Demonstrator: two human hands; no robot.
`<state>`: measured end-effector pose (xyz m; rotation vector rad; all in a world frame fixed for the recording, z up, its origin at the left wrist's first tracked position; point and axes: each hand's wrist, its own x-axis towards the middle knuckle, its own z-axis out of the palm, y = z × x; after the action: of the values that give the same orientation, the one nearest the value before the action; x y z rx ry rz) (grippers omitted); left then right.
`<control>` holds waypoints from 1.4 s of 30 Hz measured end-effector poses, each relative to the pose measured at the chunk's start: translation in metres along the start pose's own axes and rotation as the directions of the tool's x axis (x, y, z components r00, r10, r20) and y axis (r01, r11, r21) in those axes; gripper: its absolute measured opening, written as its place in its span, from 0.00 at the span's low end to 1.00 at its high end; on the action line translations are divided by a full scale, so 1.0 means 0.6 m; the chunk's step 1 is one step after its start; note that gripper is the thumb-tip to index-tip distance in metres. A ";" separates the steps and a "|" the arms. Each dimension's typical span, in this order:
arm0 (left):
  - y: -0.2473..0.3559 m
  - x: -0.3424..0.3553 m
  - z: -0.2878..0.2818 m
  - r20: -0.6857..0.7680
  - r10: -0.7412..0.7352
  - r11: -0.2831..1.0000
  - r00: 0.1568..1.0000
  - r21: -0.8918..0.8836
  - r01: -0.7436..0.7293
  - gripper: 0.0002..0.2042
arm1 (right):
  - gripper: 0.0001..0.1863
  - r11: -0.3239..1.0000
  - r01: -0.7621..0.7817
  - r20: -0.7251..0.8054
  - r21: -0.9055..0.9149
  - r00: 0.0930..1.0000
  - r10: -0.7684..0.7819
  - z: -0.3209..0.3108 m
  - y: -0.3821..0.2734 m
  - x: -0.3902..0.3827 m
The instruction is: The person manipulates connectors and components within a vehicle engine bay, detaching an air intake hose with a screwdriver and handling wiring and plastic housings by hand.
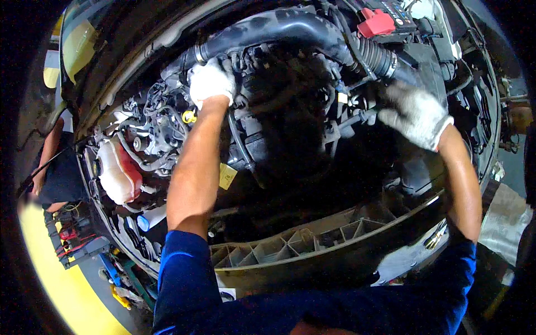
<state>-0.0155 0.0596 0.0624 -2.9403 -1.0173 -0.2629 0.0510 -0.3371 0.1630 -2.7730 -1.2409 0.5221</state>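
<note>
My left hand point(212, 86), in a white work glove, is closed and reaches down among the engine parts, just below the left end of a thick black air pipe point(279, 28). Its fingertips, and whatever they grip, are hidden. At the right of the engine bay my right hand point(416, 115), also gloved, has its fingers stretched out to the left. It is slightly blurred and shows nothing held. Beneath it lie dark engine parts, and a ribbed black hose point(377, 56) is just above it. A metal clamp point(200, 53) circles the pipe near my left hand.
A white coolant tank point(118, 172) with reddish liquid stands left, near a yellow cap point(189, 116) and a blue cap point(143, 223). A red cover point(376, 23) sits by the battery. A ribbed front crossbar point(312, 243) runs below. Another person's arm point(50, 145) shows at far left.
</note>
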 end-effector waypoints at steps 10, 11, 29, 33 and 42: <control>0.085 -0.096 0.013 -0.081 0.620 0.772 0.780 -0.115 -0.625 0.21 | 0.24 0.996 -0.032 0.159 0.088 0.987 0.018 0.081 0.032 -0.007; 0.083 -0.096 0.011 -0.072 0.629 0.768 0.774 -0.099 -0.633 0.21 | 0.24 0.994 -0.024 0.163 0.106 0.987 0.006 0.085 0.032 -0.007; 0.249 -0.144 0.003 0.106 0.708 0.685 0.699 0.139 -0.715 0.28 | 0.30 0.988 -0.006 0.068 0.156 0.998 -0.005 0.069 0.082 -0.012; 0.236 -0.150 0.042 -0.058 0.710 0.697 0.702 0.199 -0.688 0.26 | 0.25 0.989 -0.013 0.079 0.147 0.997 0.002 0.080 0.080 -0.002; 0.210 -0.126 0.074 -0.271 0.779 0.600 0.565 0.061 -0.798 0.15 | 0.26 0.978 0.009 0.119 0.207 0.992 -0.034 0.042 0.079 -0.024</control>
<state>0.0103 -0.0825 0.0109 -2.9288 0.4125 -0.6339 0.0675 -0.3818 0.1345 -2.5865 -1.1626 0.7814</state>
